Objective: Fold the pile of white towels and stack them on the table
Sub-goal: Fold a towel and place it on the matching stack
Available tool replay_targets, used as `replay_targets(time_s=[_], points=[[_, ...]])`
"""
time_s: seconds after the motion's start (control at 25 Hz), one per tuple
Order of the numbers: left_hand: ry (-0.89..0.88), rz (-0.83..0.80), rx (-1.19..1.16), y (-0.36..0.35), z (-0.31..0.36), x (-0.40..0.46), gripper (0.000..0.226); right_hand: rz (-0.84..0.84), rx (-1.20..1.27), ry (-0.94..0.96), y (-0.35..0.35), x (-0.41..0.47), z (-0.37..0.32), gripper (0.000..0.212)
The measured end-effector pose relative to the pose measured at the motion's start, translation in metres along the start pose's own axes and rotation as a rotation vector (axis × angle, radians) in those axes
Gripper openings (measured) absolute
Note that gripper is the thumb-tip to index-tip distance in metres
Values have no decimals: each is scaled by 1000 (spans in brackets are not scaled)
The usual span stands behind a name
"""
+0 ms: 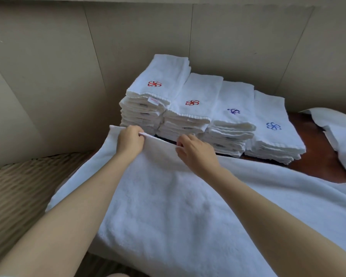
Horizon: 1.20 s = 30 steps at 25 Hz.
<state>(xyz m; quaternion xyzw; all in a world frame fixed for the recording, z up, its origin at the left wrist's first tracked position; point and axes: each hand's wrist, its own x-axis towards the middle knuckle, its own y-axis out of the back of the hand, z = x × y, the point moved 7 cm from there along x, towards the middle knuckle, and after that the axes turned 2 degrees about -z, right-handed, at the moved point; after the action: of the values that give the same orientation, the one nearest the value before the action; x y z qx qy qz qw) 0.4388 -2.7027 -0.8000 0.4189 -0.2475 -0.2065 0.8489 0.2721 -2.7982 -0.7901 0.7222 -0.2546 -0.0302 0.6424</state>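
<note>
We pinch the far edge of the white towel (168,196) with both hands: left hand (129,139) near its left corner, right hand (194,151) further right, fingers curled on the hem. It drapes over the near table (318,156), before four folded stacks (208,116). Soft, light and floppy, it likely handles best gripped at the corners.

Brown table (320,156) bears folded towel stacks (214,116), perhaps four.
</note>
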Motion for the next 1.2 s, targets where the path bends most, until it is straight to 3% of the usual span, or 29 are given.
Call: replay_targets(time_s=[0.08, 0.16, 0.24, 0.36, 0.52, 0.64, 0.76, 0.88, 0.92, 1.0, 1.08, 1.2], points=[[50, 152, -165, 27, -2, -16, 27, -110, -34, -16, -6, -15, 7, 19], [118, 170, -315, 42, -6, -34, 23, -158, -70, -105, -6, -32, 20, 24], [211, 176, -487, 54, -12, -54, 22, 25, -90, -148, 13, -50, 23, 22], [313, 273, -688, 69, -23, -92, 14, 285, -117, -28, 39, -82, 0, 31], [325, 255, -359, 63, -56, -134, 15, 210, -154, 124, 18, -122, -30, 36], [357, 43, 16, 43, -72, -153, 20, 37, -161, 85, -9, -139, -31, 29], [393, -58, 442, 54, -62, -161, 31, -155, -81, -23, -8, -147, -16, 32], [168, -133, 790, 51, -12, -153, 54, -267, -146, -49, 11, -158, 20, 42], [29, -214, 761, 35, 18, -154, 52, -309, -195, -72, 18, -165, 39, 43], [-251, -492, 471, -8, 87, -172, 44, -381, -288, -145, 37, -184, 83, 42], [-425, -728, 243, -46, 150, -200, 34, -409, -315, -262, 57, -211, 130, 40], [-596, -801, 267, -87, 217, -220, 29, -303, -416, -353, 86, -250, 181, 36]])
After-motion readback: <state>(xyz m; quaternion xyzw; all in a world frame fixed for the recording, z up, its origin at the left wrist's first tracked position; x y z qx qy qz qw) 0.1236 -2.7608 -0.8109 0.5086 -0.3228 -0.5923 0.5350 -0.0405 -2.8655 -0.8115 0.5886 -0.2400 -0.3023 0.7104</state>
